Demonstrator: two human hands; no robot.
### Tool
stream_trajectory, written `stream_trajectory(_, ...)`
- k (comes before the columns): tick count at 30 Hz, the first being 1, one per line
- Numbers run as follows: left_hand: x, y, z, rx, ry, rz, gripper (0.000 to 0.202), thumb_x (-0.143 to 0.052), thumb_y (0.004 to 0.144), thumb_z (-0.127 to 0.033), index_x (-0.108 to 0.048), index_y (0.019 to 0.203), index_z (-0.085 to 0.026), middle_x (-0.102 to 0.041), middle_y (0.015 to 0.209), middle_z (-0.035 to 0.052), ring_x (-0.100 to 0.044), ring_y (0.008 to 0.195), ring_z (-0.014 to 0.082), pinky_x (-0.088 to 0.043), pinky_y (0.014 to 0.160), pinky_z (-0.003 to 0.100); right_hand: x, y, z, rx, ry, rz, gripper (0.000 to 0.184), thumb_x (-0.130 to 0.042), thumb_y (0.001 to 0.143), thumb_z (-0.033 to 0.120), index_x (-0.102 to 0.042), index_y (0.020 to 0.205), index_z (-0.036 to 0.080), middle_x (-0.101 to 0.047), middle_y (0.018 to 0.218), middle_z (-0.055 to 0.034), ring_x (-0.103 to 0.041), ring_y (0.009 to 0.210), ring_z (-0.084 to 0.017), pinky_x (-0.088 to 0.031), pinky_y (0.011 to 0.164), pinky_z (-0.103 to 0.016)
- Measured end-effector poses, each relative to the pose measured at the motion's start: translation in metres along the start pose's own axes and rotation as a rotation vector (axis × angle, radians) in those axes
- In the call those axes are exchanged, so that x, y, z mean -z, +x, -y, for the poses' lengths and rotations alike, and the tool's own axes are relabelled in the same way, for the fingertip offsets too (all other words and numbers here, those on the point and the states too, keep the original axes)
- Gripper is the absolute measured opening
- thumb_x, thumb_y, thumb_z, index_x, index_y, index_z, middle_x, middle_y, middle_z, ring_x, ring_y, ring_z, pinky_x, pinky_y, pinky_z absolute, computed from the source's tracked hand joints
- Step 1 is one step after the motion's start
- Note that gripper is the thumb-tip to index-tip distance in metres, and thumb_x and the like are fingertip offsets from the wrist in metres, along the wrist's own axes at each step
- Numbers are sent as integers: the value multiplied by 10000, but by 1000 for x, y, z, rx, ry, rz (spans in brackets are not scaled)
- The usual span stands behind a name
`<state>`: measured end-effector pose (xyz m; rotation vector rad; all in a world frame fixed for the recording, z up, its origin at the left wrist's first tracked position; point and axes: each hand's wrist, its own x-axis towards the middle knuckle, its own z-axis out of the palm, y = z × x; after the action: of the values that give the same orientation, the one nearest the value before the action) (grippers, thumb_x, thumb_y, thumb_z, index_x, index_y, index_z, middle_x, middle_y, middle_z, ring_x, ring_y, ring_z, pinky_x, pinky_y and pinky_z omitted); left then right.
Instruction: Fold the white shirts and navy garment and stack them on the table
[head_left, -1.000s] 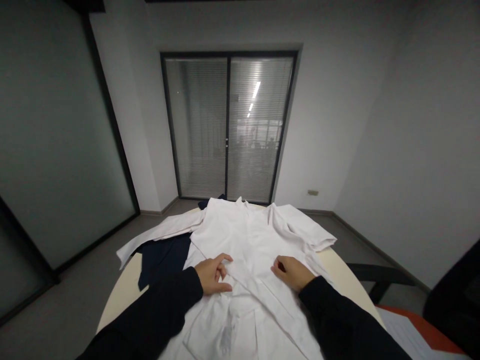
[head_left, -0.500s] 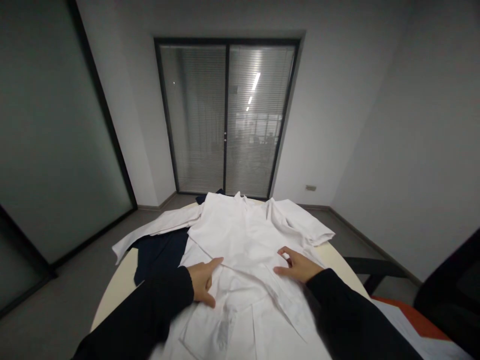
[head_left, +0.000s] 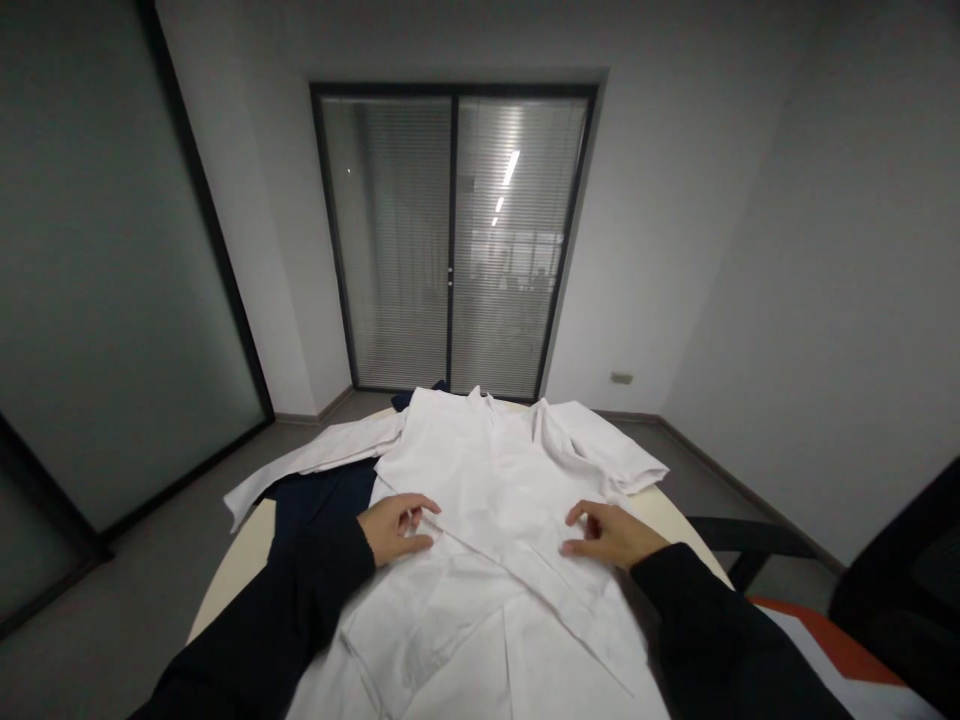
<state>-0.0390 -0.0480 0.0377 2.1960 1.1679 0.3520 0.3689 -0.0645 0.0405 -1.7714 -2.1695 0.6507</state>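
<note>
A long white coat [head_left: 480, 470] lies spread on a round, pale table [head_left: 232, 570], its collar at the far side and its sleeves out to both sides. A loose strip of white cloth [head_left: 540, 590] runs slantwise across its middle. My left hand [head_left: 397, 528] is over the left part of the coat, near the strip's upper end, thumb and fingers apart. On the right, my right hand [head_left: 611, 535] hovers at or just above the coat, its fingers curved and apart from the thumb. Whether either hand touches the cloth I cannot tell.
Dark navy cloth [head_left: 322, 495] lies under the coat's left sleeve. To the right stands a black chair [head_left: 900, 580], with something orange and white [head_left: 840, 655] in front of it. A window with blinds [head_left: 450, 240] is in the far wall.
My left hand has moved slightly left and up, and its pointing finger has curved. My right hand has shifted a little to the right. The lower coat cloth and the strip have shifted.
</note>
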Motion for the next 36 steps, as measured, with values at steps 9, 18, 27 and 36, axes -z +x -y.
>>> stream_trajectory(9, -37, 2, 3, -120, 293, 158, 905, -677, 635, -746, -420, 1421, -378, -131, 1598, 99, -38, 1437, 429, -61, 1113, 630, -11, 10, -2, 267, -120, -53, 567, -698, 725, 528, -659, 1206, 229, -572, 1275, -140, -519, 1185, -296, -358, 1048, -415)
stream_trajectory(18, -27, 18, -12, -30, 358, 163, 783, -769, 620, -622, -571, 1310, -307, -296, 1549, 103, -217, 1411, 420, -239, 1113, 561, 16, 10, -3, -4, -216, -398, 208, -562, 832, 353, -683, 894, 195, -664, 908, -76, -603, 834, -208, -431, 771, -297)
stream_trajectory(27, -62, 70, -83, -302, 373, -11, 660, -560, 874, -502, -371, 1461, -267, -184, 1586, 103, -177, 1432, 382, -233, 1139, 523, 32, 36, -15, -241, -414, -589, 375, -574, 842, 475, -674, 1033, 169, -667, 1008, -154, -617, 926, -281, -420, 791, -344)
stream_trajectory(36, -104, 70, -67, -282, 383, -88, 650, -467, 901, -550, -311, 1484, -309, -169, 1590, 96, -122, 1445, 376, -176, 1129, 600, 30, 56, -48, -408, -85, -689, 430, -348, 920, 342, -673, 1007, 73, -706, 980, -192, -651, 920, -270, -445, 759, -317)
